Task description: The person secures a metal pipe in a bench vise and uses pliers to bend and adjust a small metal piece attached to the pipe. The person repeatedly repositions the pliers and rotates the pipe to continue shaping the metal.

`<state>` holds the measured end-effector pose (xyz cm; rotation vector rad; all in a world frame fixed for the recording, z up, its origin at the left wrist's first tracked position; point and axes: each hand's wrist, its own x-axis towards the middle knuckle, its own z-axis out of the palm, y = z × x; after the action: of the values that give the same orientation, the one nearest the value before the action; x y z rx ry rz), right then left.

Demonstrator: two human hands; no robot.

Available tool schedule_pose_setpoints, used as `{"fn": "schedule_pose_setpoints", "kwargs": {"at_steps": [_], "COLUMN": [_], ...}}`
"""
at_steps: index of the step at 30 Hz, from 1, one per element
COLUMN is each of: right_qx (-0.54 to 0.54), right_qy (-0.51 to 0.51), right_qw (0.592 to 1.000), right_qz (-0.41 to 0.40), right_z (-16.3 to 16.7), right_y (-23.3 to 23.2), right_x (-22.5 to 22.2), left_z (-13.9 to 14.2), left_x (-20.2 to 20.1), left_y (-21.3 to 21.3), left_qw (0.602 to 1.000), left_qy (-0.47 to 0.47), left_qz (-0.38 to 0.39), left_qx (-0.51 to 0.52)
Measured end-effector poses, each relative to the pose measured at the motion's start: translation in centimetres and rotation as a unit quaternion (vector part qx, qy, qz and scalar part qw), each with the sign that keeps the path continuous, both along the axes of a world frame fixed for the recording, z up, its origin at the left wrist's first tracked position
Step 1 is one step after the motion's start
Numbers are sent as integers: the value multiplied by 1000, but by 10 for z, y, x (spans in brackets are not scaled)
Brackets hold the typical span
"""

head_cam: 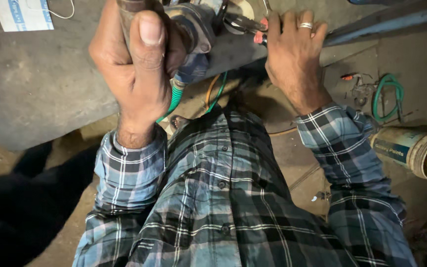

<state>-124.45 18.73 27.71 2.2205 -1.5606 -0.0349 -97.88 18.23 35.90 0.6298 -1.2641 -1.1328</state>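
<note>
Dusty concrete floor (292, 163) is spreading under me, dim and littered, and I am looking straight down past my plaid shirt (223, 207) at both arms reaching forward. Nearest to me, a green hose (174, 101) is trailing from the underside of the power tool (193, 34) down toward my shirt front, with an orange cord (208, 91) looping just beside it. My left hand (134, 59) is clenching hard around the tool's dark handle, thumb pressing upright along it, so the tool is sitting at the top of the view over the grey slab (35, 84). My right hand (292, 49), ring on one finger, is curling over red-handled pliers (253, 24), fingers wrapped on the handles just beside the tool's head; I cannot tell what the pliers' tips are biting, since they are running out of the frame. I am judging the risks this way: the hose and cord are lying so near my body that a shift of my arm could be snagging them and jerking the tool; my right fingers are working right next to the tool's head, so a slip of the pliers could be driving them into it. Farther right, a coil of green wire (386, 96) and a tipped paint bucket (421, 151) are lying on the floor, things I could be tripping on.
</note>
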Motion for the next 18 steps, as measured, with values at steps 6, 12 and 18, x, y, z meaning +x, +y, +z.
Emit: {"fn": "schedule_pose_setpoints", "kwargs": {"at_steps": [6, 12, 18], "right_qx": [19, 47, 59], "right_qy": [-33, -54, -89], "right_qw": [999, 997, 994], "right_qz": [-9, -23, -28], "right_z": [-8, -10, -6], "right_y": [1, 4, 1], "right_x": [-4, -3, 4], "left_z": [-5, -3, -3], "left_x": [0, 1, 8], "left_y": [0, 1, 0], "left_qw": [1000, 1000, 1000], "left_qy": [1, -19, -27], "left_qz": [-3, 9, 12], "left_qx": [-2, -10, -6]}}
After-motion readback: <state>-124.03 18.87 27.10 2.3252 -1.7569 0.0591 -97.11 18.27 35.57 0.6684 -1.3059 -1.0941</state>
